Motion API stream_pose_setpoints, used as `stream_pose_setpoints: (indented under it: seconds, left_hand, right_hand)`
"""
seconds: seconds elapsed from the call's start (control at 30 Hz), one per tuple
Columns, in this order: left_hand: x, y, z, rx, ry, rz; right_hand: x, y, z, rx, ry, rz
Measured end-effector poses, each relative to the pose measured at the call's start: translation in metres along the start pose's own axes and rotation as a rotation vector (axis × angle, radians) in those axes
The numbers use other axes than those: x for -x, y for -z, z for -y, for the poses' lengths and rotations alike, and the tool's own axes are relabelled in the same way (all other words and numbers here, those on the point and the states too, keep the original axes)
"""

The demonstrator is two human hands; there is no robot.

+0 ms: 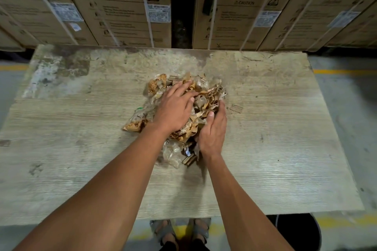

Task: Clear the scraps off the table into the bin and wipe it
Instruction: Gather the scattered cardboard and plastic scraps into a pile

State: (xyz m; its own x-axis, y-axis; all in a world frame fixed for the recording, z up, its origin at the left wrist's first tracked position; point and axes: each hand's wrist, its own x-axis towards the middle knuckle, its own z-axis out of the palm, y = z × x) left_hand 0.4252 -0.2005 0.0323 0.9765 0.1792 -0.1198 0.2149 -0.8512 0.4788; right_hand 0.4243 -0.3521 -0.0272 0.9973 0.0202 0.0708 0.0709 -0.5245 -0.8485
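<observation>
Stacked cartons (pixel 126 4) with white straps wall off the far side at twelve o'clock, and before them lies your worn wooden table (pixel 275 149), stained pale and dark toward ten o'clock. Your scraps (pixel 202 98), a crumpled heap of brown paper, clear film and bits of corrugated card, sit gathered at the table's middle. Your left hand (pixel 175 108) lies flat on top of the heap from its nine o'clock side, fingers straight and slightly spread, pressing down on the paper. Your right hand (pixel 213 131) cups the heap's four o'clock edge, fingers bent around the loose paper and thumb resting on top of it. One small card piece (pixel 236 108) lies apart from the heap, just beside it at three o'clock. A dark round bin (pixel 299 232) shows below the table's near edge at five o'clock, beside your sandalled feet (pixel 181 230), which stand on a floor marked with yellow lines.
</observation>
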Motion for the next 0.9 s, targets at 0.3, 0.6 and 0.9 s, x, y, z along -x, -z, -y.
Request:
stream_pose_setpoints:
  seconds: [0.3,0.6,0.9]
  left_hand:
    - [0.001,-0.003,-0.002,0.012,0.014,-0.039]
    - [0.006,-0.016,0.003,0.012,-0.012,-0.095]
    - [0.007,-0.024,0.008,0.004,-0.043,-0.148]
  right_hand:
    - [-0.022,0.046,-0.024,0.004,-0.199,-0.162]
    - [-0.061,0.044,0.004,0.117,-0.028,0.207]
    - [-0.158,0.027,0.041,-0.022,-0.137,0.456]
